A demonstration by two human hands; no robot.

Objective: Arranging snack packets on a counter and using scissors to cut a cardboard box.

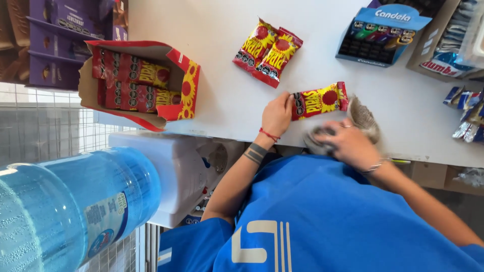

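Glossy foil packet [319,100] (fuzzy cloth [364,119])

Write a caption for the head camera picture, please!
Left hand holds a red-yellow snack packet; right hand rubs a grey cloth.

Bright, even daylight lit the white counter [227,100] with soft shadows, the right hand [348,143] was motion-blurred, and the blue water jug [65,211] bulged near the lens.
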